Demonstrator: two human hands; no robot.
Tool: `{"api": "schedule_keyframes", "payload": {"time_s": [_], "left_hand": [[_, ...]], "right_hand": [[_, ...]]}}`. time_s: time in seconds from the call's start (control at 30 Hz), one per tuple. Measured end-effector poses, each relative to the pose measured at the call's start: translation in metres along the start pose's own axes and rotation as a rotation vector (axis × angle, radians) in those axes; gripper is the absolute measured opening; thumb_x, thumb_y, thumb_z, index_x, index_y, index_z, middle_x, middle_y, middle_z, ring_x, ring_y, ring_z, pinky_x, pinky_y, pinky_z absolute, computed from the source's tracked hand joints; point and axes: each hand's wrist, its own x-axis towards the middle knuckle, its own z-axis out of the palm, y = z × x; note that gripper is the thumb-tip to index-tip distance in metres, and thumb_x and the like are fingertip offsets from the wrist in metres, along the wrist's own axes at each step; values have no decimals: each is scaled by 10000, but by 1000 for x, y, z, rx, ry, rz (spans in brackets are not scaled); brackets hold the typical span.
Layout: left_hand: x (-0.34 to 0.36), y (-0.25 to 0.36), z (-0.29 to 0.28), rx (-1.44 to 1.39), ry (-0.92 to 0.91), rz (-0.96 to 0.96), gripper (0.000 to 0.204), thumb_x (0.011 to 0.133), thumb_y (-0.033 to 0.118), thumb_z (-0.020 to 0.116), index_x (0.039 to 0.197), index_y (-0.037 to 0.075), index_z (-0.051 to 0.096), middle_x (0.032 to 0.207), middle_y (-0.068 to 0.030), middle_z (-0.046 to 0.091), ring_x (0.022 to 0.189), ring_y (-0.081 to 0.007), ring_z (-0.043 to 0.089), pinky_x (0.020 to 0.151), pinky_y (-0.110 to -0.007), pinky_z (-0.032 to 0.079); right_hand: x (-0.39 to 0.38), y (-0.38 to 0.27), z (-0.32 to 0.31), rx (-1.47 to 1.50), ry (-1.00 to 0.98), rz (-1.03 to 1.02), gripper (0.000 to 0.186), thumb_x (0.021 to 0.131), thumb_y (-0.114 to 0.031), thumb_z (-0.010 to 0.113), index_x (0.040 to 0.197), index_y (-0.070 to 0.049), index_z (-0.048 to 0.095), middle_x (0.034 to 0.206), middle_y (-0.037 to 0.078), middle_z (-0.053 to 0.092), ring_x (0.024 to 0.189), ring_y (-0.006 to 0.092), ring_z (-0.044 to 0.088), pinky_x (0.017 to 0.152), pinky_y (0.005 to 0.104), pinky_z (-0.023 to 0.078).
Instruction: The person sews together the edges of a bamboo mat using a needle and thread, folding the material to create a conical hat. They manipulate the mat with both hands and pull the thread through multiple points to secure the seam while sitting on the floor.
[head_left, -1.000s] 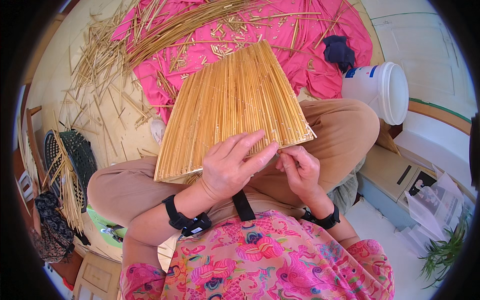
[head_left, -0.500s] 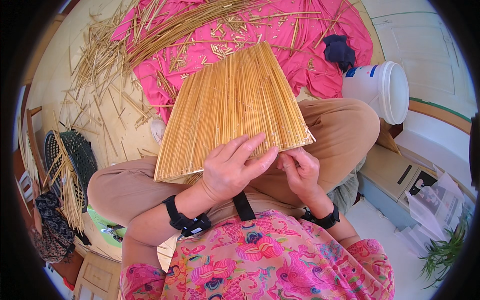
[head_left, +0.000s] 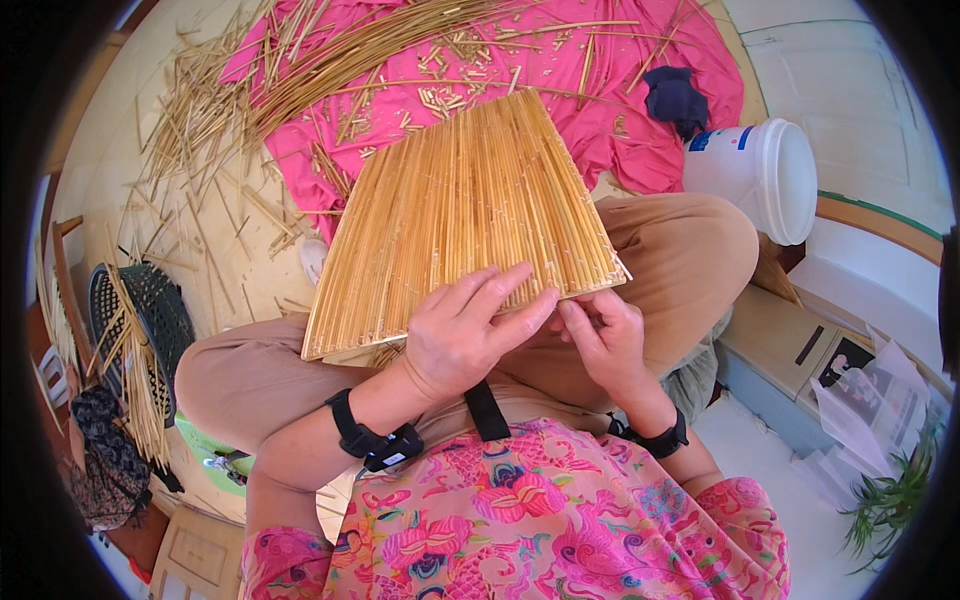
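Note:
A stiff panel of golden straw stalks (head_left: 450, 200), laid side by side, rests tilted across my lap. Pale stitch marks cross its stalks. My left hand (head_left: 465, 335) lies over its near edge, fingers stretched and spread on the stalks, the thumb pointing toward my right hand. Just under the near right corner my right hand (head_left: 605, 335) is closed, thumb against bent fingers. Anything between those fingertips is too small or hidden to make out. The panel's underside is out of sight.
Beyond the panel a pink cloth (head_left: 600, 150) carries long stalks (head_left: 380, 55) and short cut pieces (head_left: 440, 100). A white bucket (head_left: 780, 180) lies on its side by my right knee. At the left stands a dark green basket (head_left: 150, 310) with stalks leaning on it.
The panel's far edge has dipped slightly and its near left corner shifted a little left. My right hand has turned slightly, its thumb now lifted. My left hand has barely moved.

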Motion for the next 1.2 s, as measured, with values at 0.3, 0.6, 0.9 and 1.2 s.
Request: {"api": "schedule_keyframes", "payload": {"time_s": [0.3, 0.6, 0.9, 1.2], "left_hand": [[1, -3, -1, 25, 30, 4, 406, 689, 101, 653, 1083, 183, 696, 1069, -61, 650, 839, -226, 640, 675, -310, 534], [-3, -4, -2, 0, 33, 11, 413, 686, 120, 654, 1092, 188, 694, 1076, -54, 655, 839, -230, 642, 681, -315, 534], [-7, -7, 3, 56, 15, 77, 413, 722, 166, 612, 1125, 240, 659, 1053, -20, 624, 821, -170, 613, 603, -279, 510], [-2, -11, -11, 17, -48, 117, 399, 715, 117, 624, 1102, 200, 679, 1016, -29, 634, 800, -187, 620, 628, -301, 507]], "right_hand": [[-3, -3, 0, -14, -114, 58, 66, 935, -4, 521, 994, 2, 547, 692, 59, 633, 609, 106, 619, 563, 250, 497], [-2, 0, 13, -82, 16, -96, 93, 939, -2, 510, 1011, 6, 569, 717, 78, 646, 622, 130, 637, 577, 263, 510], [0, -34, -17, -264, -44, 79, 115, 887, -46, 608, 989, 8, 613, 834, 128, 663, 770, 209, 669, 689, 313, 529], [52, -59, -32, -628, -89, -355, 94, 812, -80, 667, 873, -29, 619, 930, 94, 611, 925, 274, 550, 814, 373, 440]]}}
